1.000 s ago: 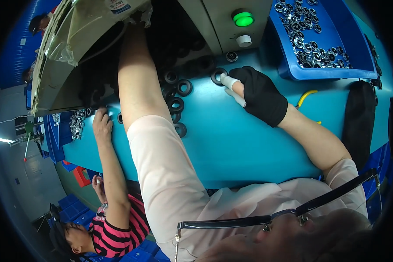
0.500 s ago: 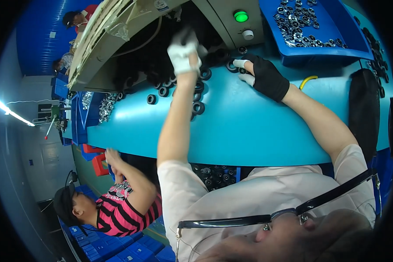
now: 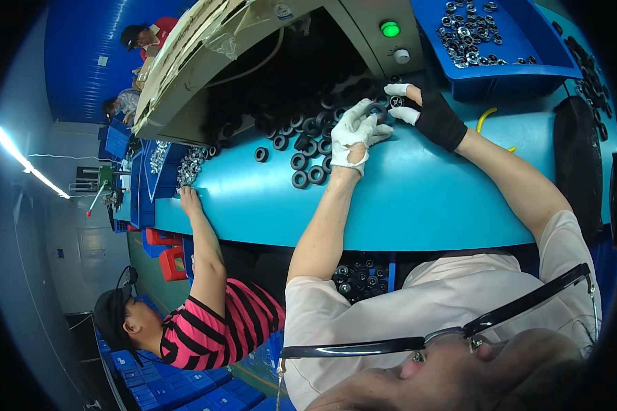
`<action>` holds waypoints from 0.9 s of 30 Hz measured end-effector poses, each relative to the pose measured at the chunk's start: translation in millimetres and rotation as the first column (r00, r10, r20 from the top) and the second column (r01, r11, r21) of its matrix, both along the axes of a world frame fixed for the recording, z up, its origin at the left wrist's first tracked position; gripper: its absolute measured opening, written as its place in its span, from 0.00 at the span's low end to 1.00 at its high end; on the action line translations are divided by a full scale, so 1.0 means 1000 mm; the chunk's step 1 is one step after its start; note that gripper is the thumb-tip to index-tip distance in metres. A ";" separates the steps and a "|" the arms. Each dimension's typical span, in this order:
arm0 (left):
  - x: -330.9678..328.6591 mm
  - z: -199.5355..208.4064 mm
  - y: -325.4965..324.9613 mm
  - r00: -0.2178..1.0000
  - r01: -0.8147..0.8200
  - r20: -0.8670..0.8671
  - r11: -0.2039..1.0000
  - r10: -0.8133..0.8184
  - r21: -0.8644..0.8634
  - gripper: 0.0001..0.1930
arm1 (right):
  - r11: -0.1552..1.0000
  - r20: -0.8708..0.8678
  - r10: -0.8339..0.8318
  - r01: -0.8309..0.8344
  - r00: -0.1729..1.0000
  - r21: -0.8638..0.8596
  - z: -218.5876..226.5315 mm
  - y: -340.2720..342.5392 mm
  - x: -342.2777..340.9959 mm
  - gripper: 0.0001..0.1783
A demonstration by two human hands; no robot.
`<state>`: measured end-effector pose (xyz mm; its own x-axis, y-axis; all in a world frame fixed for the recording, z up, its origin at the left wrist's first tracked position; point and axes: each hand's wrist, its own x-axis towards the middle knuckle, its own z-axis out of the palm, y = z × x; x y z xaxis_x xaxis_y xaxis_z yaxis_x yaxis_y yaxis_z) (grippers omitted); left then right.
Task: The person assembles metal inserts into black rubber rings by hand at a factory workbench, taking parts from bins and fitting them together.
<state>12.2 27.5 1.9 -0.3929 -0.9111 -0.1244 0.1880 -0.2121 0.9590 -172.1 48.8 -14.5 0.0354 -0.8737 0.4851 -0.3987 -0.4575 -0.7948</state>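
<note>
My left hand [image 3: 356,135], in a worn white glove, pinches a small black rubber tyre [image 3: 376,109] over the blue-green tabletop. Close beside it, my right hand [image 3: 437,120] wears a black glove with white-covered fingertips. Between those fingertips sits a small wheel hub [image 3: 396,101] with silver spokes. The tyre and the hub are near each other; whether they touch I cannot tell. Loose black tyres [image 3: 299,179] lie in a cluster left of my left hand, running back into the dark opening of a machine.
The grey machine [image 3: 363,24] with a lit green button [image 3: 390,29] stands at the back. A blue bin [image 3: 507,85] of shiny hubs is at the back right. A yellow hook-shaped piece [image 3: 485,118] lies right. At left, a co-worker in a striped shirt [image 3: 206,335] reaches toward metal parts [image 3: 190,168].
My left hand has come away from the machine opening, rightward toward my right hand, and now holds a tyre. Several tyres have spread onto the tabletop. The co-worker's arm has stretched toward the metal parts.
</note>
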 end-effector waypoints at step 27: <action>-0.007 0.006 0.000 0.991 0.115 -0.076 0.989 -0.108 0.092 0.23 | 0.987 -0.017 0.073 -0.075 0.997 -0.140 0.010 0.006 0.006 0.15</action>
<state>5.6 27.7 8.1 -0.5020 -0.8465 -0.1774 0.2251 -0.3259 0.9182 -166.2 55.2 -4.2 0.1040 -0.7918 0.6019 -0.3685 -0.5928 -0.7161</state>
